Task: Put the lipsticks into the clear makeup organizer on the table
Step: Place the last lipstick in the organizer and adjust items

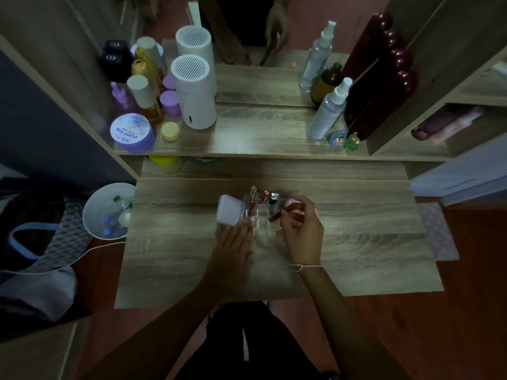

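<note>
Clear makeup organizer (262, 215) holds upright lipsticks (265, 197) in rear compartments.

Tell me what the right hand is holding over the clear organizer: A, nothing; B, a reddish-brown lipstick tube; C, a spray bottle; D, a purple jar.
B: the right hand grips a reddish-brown lipstick tube, tilted over the clear organizer.

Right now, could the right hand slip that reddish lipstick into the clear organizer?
Probably yes. The right hand holds the lipstick right at the clear organizer, whose near slots look open; the left hand sits off to the side.
</note>
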### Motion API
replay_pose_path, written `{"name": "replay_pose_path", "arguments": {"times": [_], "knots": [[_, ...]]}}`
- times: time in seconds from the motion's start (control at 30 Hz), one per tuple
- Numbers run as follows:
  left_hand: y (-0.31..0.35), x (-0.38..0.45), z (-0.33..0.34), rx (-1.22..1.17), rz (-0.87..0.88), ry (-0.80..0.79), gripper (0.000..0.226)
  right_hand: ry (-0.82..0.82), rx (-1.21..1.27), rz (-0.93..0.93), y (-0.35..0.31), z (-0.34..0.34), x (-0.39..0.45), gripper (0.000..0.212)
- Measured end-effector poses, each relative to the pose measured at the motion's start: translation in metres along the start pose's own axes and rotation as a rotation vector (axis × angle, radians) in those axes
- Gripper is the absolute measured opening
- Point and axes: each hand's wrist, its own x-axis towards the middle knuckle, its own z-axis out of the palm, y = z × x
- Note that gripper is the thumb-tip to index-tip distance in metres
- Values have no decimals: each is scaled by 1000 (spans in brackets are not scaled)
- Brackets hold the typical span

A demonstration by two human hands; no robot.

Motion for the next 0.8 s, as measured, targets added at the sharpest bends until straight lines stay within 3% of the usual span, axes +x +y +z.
{"name": "replay_pose_path", "arguments": {"times": [0.13,0.33,0.5,0.8], "knots": [[0,-6,6,-58,-23,-13,62,-40,-62,-103,-3,9,7,23],[-3,-14,15,-62,-24,-7,61,-99,-141,-207,-1,22,12,19],[-2,-15,16,-80,-38,3,63,-191,-179,-173,6,30,15,15],[-1,-16,15,-86,-37,39,64,-176,-207,-187,4,39,20,21]]}}
